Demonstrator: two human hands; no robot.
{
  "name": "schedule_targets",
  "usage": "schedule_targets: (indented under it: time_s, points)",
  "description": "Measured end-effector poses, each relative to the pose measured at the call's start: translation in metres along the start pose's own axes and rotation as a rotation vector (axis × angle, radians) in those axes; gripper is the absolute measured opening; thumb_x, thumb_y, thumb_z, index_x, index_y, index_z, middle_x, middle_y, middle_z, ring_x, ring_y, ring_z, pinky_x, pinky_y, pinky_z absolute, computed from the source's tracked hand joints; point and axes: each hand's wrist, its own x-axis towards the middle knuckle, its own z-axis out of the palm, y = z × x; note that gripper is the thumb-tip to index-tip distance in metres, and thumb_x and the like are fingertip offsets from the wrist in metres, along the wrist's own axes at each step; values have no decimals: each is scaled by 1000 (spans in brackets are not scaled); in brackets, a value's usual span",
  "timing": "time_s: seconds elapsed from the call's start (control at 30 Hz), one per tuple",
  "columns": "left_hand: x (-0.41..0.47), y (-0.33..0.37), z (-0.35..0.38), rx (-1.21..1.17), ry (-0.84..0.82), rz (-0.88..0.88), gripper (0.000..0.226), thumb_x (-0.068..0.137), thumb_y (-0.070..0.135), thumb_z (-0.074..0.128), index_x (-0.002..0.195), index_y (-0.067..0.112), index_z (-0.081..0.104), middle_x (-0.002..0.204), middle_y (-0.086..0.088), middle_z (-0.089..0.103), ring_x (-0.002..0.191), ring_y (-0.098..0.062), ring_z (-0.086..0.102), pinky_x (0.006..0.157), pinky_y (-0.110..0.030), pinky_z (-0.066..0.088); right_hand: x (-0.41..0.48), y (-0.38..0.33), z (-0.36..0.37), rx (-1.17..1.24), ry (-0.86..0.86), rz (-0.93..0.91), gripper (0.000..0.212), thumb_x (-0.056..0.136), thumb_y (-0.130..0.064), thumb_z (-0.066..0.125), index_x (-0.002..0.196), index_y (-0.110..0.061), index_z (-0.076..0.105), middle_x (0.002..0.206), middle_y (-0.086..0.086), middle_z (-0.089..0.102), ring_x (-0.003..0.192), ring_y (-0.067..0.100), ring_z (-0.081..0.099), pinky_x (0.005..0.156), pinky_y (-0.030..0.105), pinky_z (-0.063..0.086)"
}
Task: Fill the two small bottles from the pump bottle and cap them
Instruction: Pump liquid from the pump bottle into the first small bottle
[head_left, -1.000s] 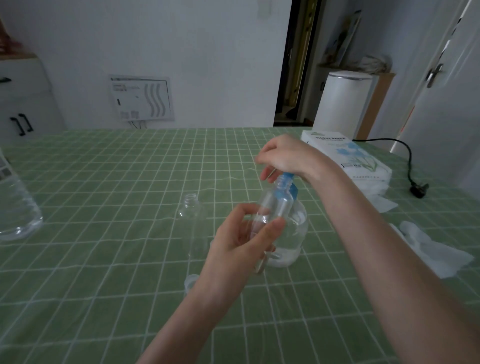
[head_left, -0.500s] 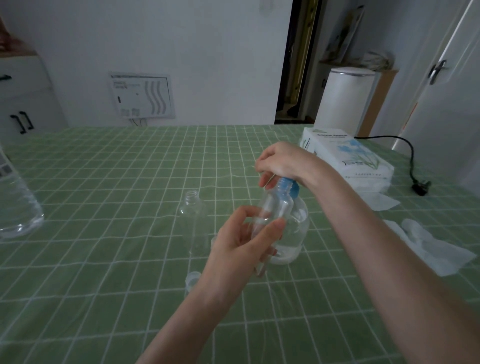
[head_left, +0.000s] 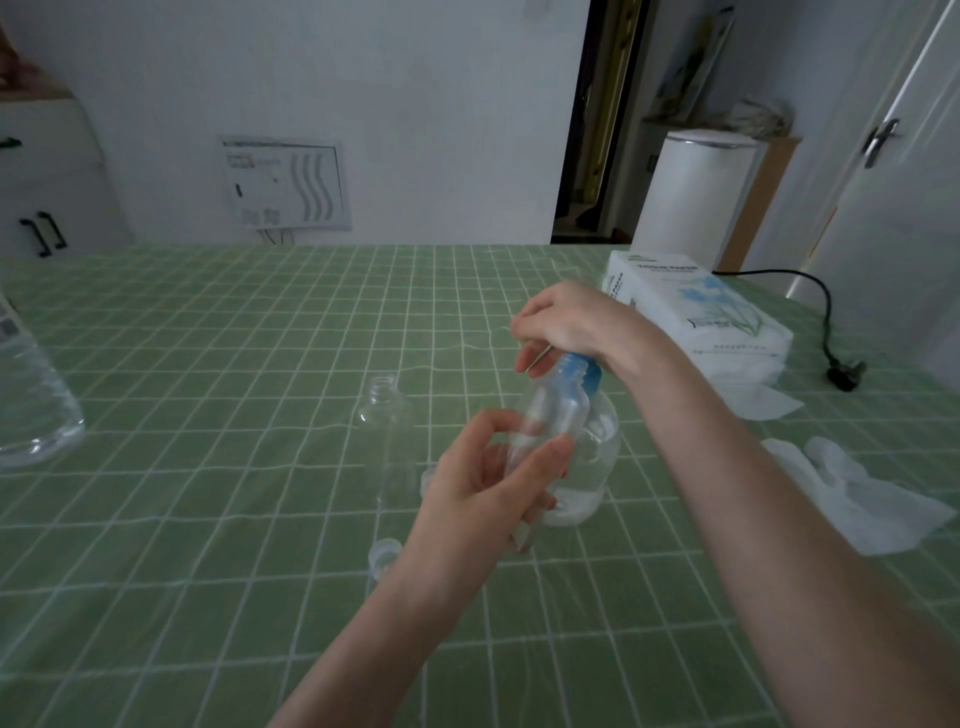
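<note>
As your right hand (head_left: 569, 325) clasps the pump (head_left: 577, 368), your left hand (head_left: 483, 488) grips 1 bottle (head_left: 553, 415) beneath for filling

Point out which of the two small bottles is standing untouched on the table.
The upright bottle standing alone, uncapped; the other bottle is tilted in the left hand.

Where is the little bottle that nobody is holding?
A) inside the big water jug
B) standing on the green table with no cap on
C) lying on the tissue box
B: the spare small bottle stands uncapped on the green tablecloth, left of the pump bottle.
</note>
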Motion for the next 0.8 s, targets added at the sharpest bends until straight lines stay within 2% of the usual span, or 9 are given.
schedule_targets:
  time_s: [0.1, 0.17, 0.23, 0.3, 0.33, 0.57, 0.67, 0.8]
  points:
    - [1, -1, -1, 4, 6, 0, 35, 65, 45, 65, 89, 19, 62, 76, 3, 71, 59, -5, 60, 49, -15, 45, 2, 3, 1, 37, 15, -20, 26, 94, -13, 51, 110, 4, 64, 70, 0, 68, 100, 30, 67, 98, 42, 47]
    - [1, -1, -1, -5, 0, 9, 34, 64, 45, 66, 88, 20, 62, 76, 1, 70, 59, -5, 60, 52, -15, 46, 2, 4, 0, 63, 41, -53, 16, 95, -15, 52, 100, -4, 63, 69, 0, 68, 88, 25, 68, 96, 40, 48]
    - [2, 2, -1, -2, -9, 22, 36, 63, 45, 66, 90, 21, 62, 79, -6, 70, 61, -7, 60, 53, -17, 48, 3, 3, -4, 75, 72, -82, 10, 95, -18, 53, 97, -12, 62, 68, -1, 69, 79, 19, 66, 85, 34, 51]
    - [2, 4, 0, 10, -14, 34, 40, 64, 45, 65, 94, 20, 62, 85, -12, 69, 62, -8, 61, 54, -18, 50, 2, 0, -9, 49, 97, -102, 10, 95, -23, 54, 98, -16, 61, 70, -2, 70, 77, 16, 66, 69, 26, 47]
    - [3, 5, 0, 12, -17, 34, 40, 64, 45, 64, 95, 20, 61, 86, -12, 70, 63, -8, 61, 54, -18, 50, 2, -1, -11, 39, 96, -103, 13, 95, -24, 54, 101, -15, 62, 71, -2, 71, 78, 16, 66, 67, 25, 45]
    - [2, 4, 0, 2, -23, 21, 39, 64, 46, 64, 94, 21, 61, 83, -6, 70, 62, -7, 60, 49, -17, 46, 3, -1, -6, 46, 31, -39, 24, 96, -17, 51, 110, -3, 65, 67, -2, 69, 97, 27, 68, 94, 37, 48]
    - [1, 1, 0, 0, -6, 8, 40, 63, 45, 65, 92, 18, 61, 79, -5, 68, 61, -8, 60, 47, -16, 45, 4, 3, -2, 39, -2, -7, 29, 96, -15, 50, 117, 1, 62, 69, -2, 68, 93, 25, 68, 96, 36, 48]
    - [1, -1, 0, -5, -5, 3, 37, 62, 45, 66, 89, 20, 62, 76, -1, 68, 60, -7, 59, 49, -17, 46, 3, 6, 1, 45, -5, -2, 28, 95, -17, 53, 114, 0, 64, 71, -1, 69, 93, 25, 68, 101, 40, 45]
